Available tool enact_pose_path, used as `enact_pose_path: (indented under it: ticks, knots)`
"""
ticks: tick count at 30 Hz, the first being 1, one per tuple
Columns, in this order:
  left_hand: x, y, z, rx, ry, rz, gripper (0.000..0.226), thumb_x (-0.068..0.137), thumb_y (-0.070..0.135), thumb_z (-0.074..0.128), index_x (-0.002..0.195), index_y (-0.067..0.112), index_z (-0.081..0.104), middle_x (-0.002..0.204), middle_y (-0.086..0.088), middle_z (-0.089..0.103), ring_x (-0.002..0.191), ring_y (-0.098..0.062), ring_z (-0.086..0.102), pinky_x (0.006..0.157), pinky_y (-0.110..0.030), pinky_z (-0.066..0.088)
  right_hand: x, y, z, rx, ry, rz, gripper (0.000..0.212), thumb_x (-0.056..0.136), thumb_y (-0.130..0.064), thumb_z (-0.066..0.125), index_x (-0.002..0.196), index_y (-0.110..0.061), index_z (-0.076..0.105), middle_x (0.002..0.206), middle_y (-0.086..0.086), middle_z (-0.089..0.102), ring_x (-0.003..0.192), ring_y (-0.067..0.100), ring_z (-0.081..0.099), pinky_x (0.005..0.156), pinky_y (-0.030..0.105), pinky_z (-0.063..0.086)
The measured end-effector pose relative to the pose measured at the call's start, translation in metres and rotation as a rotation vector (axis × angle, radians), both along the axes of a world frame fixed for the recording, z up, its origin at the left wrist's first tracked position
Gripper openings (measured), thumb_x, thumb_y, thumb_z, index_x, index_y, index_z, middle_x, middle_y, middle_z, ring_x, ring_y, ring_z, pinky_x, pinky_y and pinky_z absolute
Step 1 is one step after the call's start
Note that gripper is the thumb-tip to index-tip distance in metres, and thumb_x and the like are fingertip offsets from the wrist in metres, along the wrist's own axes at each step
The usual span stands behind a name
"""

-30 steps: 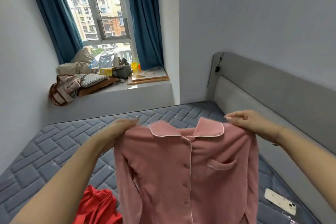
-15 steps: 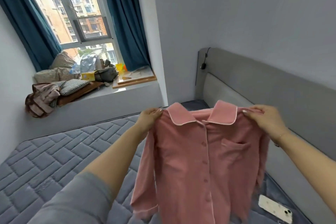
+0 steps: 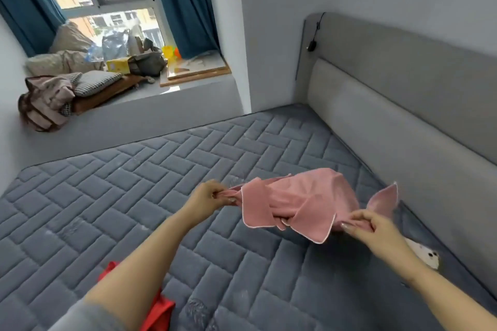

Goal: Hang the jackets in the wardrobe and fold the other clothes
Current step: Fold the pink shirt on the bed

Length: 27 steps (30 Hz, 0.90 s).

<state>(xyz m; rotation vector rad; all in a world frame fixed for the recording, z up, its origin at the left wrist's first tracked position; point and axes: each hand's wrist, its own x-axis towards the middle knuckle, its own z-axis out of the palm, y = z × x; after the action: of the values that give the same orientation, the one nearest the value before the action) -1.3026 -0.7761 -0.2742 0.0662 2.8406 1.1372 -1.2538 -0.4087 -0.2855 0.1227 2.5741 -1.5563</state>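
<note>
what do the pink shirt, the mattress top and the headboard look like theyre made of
Pink shirt: soft matte woven or knit fabric, probably cotton; it drapes limply, with white piped collar edges. Mattress: quilted blue-grey textile, stitched in a brick pattern, slightly fuzzy. Headboard: grey upholstery, padded lower panel, matte cloth or faux suede.

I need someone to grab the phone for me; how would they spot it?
Start at the grey padded headboard along the bed's right side. Below it, on the quilted blue mattress, just beyond the right hand, lies the phone: a flat white slab, unlike the pink shirt nearby.
</note>
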Motion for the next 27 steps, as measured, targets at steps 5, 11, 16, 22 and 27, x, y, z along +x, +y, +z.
enact_pose_path:
  ticks: [5, 11, 16, 22, 27]
  knots:
    - [0.068, -0.046, -0.174, -0.126, -0.154, -0.018, 0.010, 0.077, 0.015, 0.080, 0.081, 0.009, 0.073, 0.081, -0.002, 0.053, 0.085, -0.029, 0.059, 0.080, -0.044, 0.046, 0.075, -0.044, -0.174, 0.211, -0.352, 0.105, 0.022, 0.080, -0.019, 0.078, 0.100, -0.016, 0.069, 0.096, -0.002, 0.070, 0.092, 0.013, 0.064, 0.072, 0.018, 0.045]
    - [0.178, -0.089, -0.357, -0.264, -0.251, -0.086, 0.012, 0.071, 0.006, 0.081, 0.079, 0.005, 0.072, 0.090, -0.005, 0.067, 0.088, -0.028, 0.067, 0.074, -0.040, 0.051, 0.178, -0.086, -0.340, 0.448, -0.503, 0.364, 0.019, 0.087, -0.045, 0.063, 0.101, -0.032, 0.067, 0.084, -0.016, 0.064, 0.086, 0.008, 0.061, 0.071, 0.024, 0.042]
    - [0.232, -0.119, -0.424, -0.325, -0.100, -0.082, 0.022, 0.063, -0.006, 0.082, 0.080, 0.006, 0.074, 0.091, -0.008, 0.070, 0.086, -0.031, 0.067, 0.077, -0.042, 0.046, 0.226, -0.113, -0.406, 0.552, -0.421, 0.540, 0.016, 0.097, -0.027, 0.049, 0.106, -0.019, 0.059, 0.084, 0.003, 0.067, 0.081, 0.027, 0.062, 0.067, 0.037, 0.043]
    - [0.296, -0.169, -0.436, -0.470, -0.026, -0.094, 0.017, 0.068, 0.005, 0.071, 0.081, 0.016, 0.073, 0.100, 0.001, 0.068, 0.095, -0.024, 0.061, 0.082, -0.031, 0.024, 0.295, -0.160, -0.419, 0.566, -0.425, 0.825, 0.019, 0.101, -0.024, 0.038, 0.116, -0.015, 0.046, 0.088, 0.010, 0.066, 0.076, 0.035, 0.060, 0.057, 0.039, 0.039]
    - [0.332, -0.193, -0.429, -0.527, -0.178, -0.075, 0.020, 0.073, -0.002, 0.070, 0.085, 0.014, 0.075, 0.107, -0.004, 0.069, 0.099, -0.029, 0.065, 0.082, -0.037, 0.033, 0.333, -0.207, -0.416, 0.509, -0.443, 0.868, 0.013, 0.103, -0.027, 0.035, 0.107, -0.017, 0.043, 0.090, -0.002, 0.055, 0.076, 0.025, 0.053, 0.060, 0.035, 0.036]
